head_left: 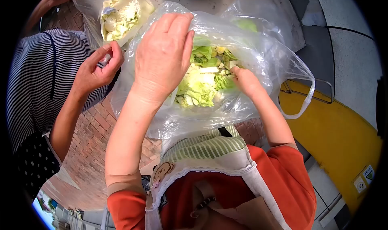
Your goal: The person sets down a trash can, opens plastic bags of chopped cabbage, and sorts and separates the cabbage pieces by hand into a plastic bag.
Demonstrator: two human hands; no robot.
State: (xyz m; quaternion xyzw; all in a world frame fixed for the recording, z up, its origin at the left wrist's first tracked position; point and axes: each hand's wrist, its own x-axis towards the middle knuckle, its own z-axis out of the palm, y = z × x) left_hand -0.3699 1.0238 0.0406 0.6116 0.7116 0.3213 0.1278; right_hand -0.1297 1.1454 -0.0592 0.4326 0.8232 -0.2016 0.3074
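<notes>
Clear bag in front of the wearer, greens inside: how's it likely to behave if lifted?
The clear bag is probably floppy; it's thin and wrinkled. The greens will likely shift and bunch low, since they lie loose inside. Spilling seems possible if tilted: it's open on top.

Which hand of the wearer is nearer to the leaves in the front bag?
Right: the right hand is at the leaves, the left hand over the left side of the bag.

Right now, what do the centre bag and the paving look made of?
Centre bag: likely thin plastic film, clear and glossy; greens show through, creases glint.
Paving: probably brick, fairly matte; reddish rectangular blocks with visible joints.
</notes>
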